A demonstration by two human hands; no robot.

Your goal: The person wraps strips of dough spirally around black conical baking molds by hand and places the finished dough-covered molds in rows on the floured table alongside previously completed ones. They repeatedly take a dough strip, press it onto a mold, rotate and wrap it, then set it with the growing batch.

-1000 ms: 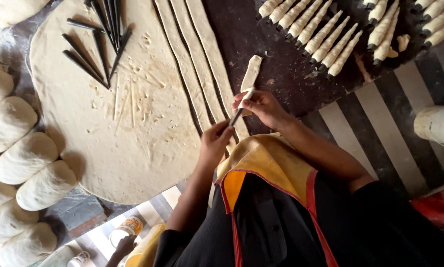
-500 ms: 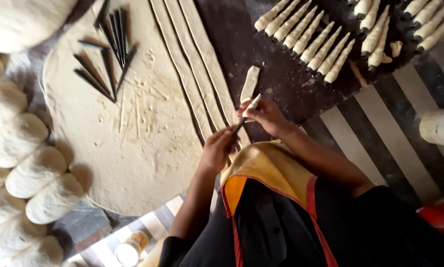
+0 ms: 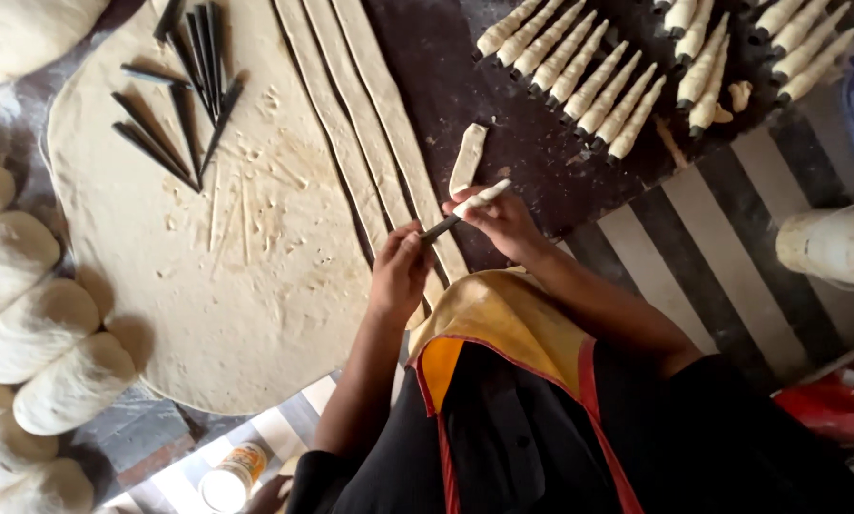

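Observation:
My left hand (image 3: 403,266) pinches the thin dark tip of a metal cone mould (image 3: 441,228). My right hand (image 3: 498,224) holds the wider end, where a dough strip (image 3: 479,198) is wound around the cone. Both hands hover over the long cut strips (image 3: 351,114) at the right edge of a large rolled-out dough sheet (image 3: 208,286). A short loose piece of dough (image 3: 467,157) lies on the dark board just beyond my hands.
Several bare dark cones (image 3: 184,90) lie on the far part of the sheet. Rows of dough-wrapped cones (image 3: 588,81) fill the dark board at the top right. Dough balls (image 3: 27,324) line the left edge. A small tub (image 3: 232,476) and a white cylinder (image 3: 831,247) stand nearby.
My hands have stayed together on the cone, and more of it now shows dough wound on. The view has shifted a little; the loose dough piece lies farther from my right hand.

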